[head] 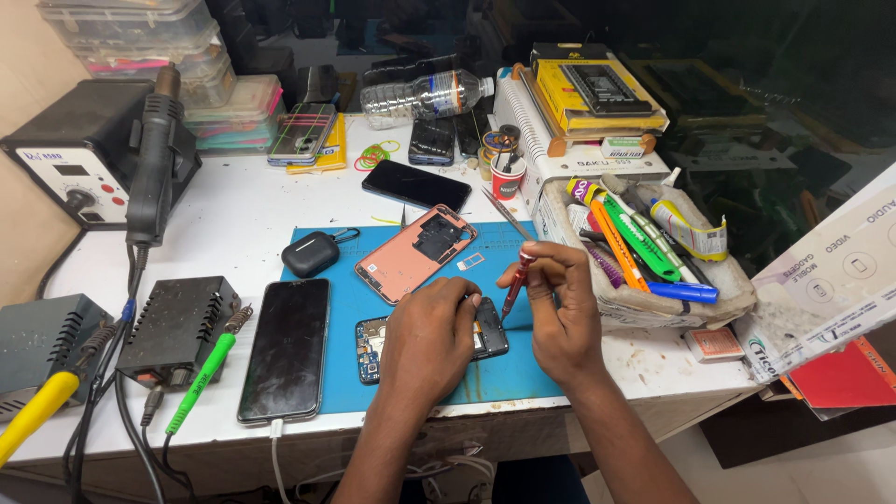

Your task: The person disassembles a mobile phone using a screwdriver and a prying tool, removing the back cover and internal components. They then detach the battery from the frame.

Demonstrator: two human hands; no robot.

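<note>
An opened phone body (pixel 487 334) with its circuit board showing lies on a blue work mat (pixel 504 373). My left hand (pixel 427 341) rests over it and pins it down, hiding its middle. My right hand (pixel 558 303) holds a small red screwdriver (pixel 516 285) by its top, tip pointing down at the phone's right end. A pink back cover (pixel 411 254) lies on the mat just beyond, with a small tray piece (pixel 470 261) beside it.
A black phone (pixel 287 347) on a cable lies at the mat's left, with a dark earbud case (pixel 310 253) behind it. A soldering station (pixel 79 149), power boxes (pixel 177 327) and green probe (pixel 201 383) stand left. A box of tools (pixel 653 252) sits right.
</note>
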